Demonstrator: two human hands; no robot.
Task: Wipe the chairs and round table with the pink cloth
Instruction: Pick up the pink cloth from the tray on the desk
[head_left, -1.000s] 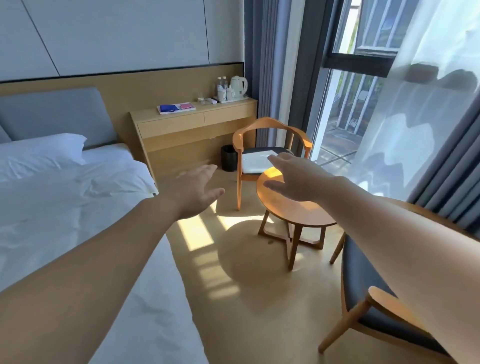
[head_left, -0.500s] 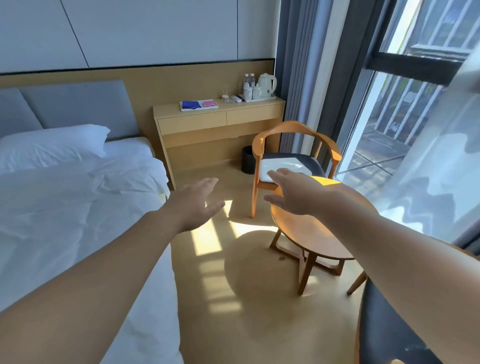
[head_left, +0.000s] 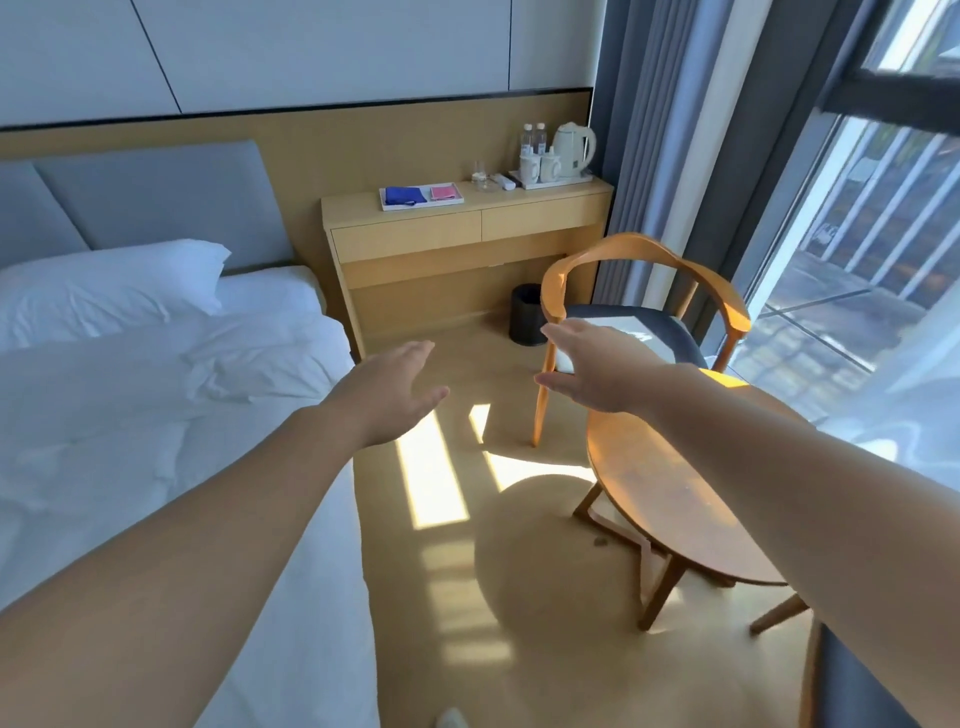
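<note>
Reaching forward, the left hand (head_left: 397, 382) and right hand (head_left: 589, 366) are spread wide and empty; the pink cloth (head_left: 445, 193) lies on the far tabletop (head_left: 545, 195).

Glossy wooden round table (head_left: 670, 499), wooden chair (head_left: 639, 280) with dark matt seat pad, matt wood-look desk (head_left: 467, 228), rumpled white cloth bedding (head_left: 156, 395), folded pink cloth (head_left: 445, 193)

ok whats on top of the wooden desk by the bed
On the desk: a white tray holding a blue cloth and the pink cloth, a glass, two bottles, mugs, a kettle. Drawer contents are hidden.
</note>
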